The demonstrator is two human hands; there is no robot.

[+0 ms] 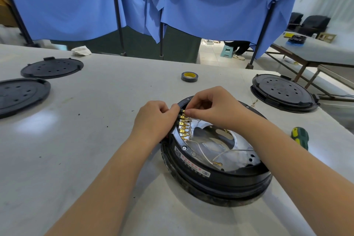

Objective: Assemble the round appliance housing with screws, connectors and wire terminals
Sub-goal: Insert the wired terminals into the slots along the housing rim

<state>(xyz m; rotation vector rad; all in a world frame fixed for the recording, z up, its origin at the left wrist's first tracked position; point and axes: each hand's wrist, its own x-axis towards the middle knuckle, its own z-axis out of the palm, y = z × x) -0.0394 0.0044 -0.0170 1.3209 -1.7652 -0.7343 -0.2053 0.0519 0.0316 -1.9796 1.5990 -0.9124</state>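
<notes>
A round black appliance housing (pixel 220 180) lies open-side up on the table, showing a silver metal plate (pixel 237 151) and thin white wires (pixel 206 157) inside. A row of several brass wire terminals (pixel 183 127) runs along its left inner rim. My left hand (pixel 155 119) rests against the housing's left rim, its thumb and fingers pressed at the top of the terminal row. My right hand (pixel 208 106) is curled over the far rim and pinches the topmost terminal between thumb and forefinger. Screws (pixel 184 147) sit in the rim.
Two black perforated covers (pixel 51 68) (pixel 19 95) lie at the far left. Another closed round housing (pixel 283 92) sits at the right. A roll of black tape (pixel 189 76) lies behind, and a green-yellow screwdriver (pixel 299 137) to the right. Blue curtains hang beyond the table.
</notes>
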